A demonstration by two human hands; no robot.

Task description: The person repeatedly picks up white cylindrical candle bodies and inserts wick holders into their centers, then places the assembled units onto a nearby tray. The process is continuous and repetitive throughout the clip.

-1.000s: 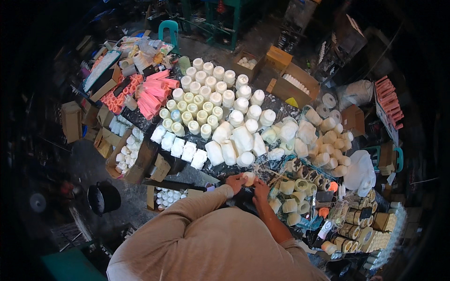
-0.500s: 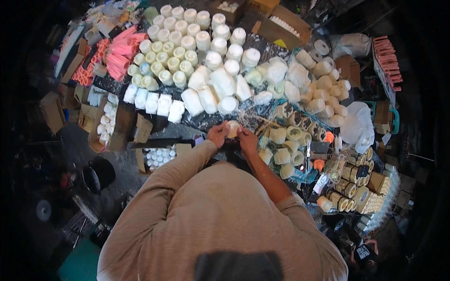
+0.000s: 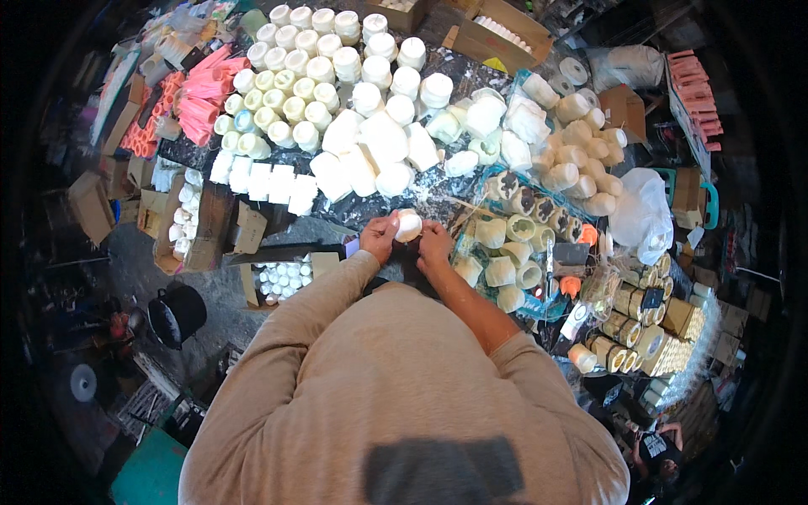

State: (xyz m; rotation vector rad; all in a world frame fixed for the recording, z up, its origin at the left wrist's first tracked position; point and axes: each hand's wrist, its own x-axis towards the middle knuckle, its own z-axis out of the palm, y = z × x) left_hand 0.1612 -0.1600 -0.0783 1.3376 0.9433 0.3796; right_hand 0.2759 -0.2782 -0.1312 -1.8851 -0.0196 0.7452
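— What's that white cylinder (image 3: 408, 225) like, the one between your left hand (image 3: 379, 236) and right hand (image 3: 434, 244)?

— Smooth to me, matt, chalky-looking; wax or plaster, I can't tell which.

— And the table (image 3: 438, 198) under it?

— Dark and rough, flecked with white smears. The boxes (image 3: 505, 25) at its far edge are plain brown cardboard, dull. At its right edge the bag (image 3: 644, 210) is thin, glossy plastic. My sleeve (image 3: 337, 295) is soft beige cloth.

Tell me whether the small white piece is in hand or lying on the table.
In hand: both hands, left hand and right hand, pinch the white piece.
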